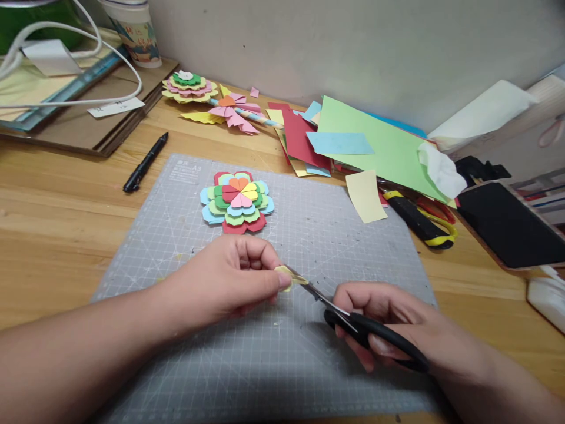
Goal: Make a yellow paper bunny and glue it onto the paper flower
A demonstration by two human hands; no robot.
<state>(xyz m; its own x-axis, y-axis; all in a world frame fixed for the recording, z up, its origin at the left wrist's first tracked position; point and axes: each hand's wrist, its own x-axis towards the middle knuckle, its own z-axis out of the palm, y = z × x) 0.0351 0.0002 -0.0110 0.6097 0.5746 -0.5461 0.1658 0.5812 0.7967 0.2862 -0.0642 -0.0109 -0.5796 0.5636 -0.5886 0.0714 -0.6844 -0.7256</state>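
Observation:
Between thumb and fingers, my left hand (242,274) pinches a small piece of pale yellow paper (285,277), partly covered by the fingertips. My right hand (388,318) grips black-handled scissors (348,321), whose blades point up and left and meet the paper's edge. Both hands are above a grey cutting mat (176,371). Just beyond my left hand lies a layered paper flower (238,200) in red, blue, green, yellow, orange and pink. A cream paper sheet (366,197) rests near the mat's far right edge.
Coloured paper sheets (371,147) are piled at the back, beside a finished paper flower on a striped stem (260,119). A black pen (145,162) lies left of the mat. On the right are a yellow-black cutter (415,218) and a phone (512,224); a paper cup (136,38) stands back left.

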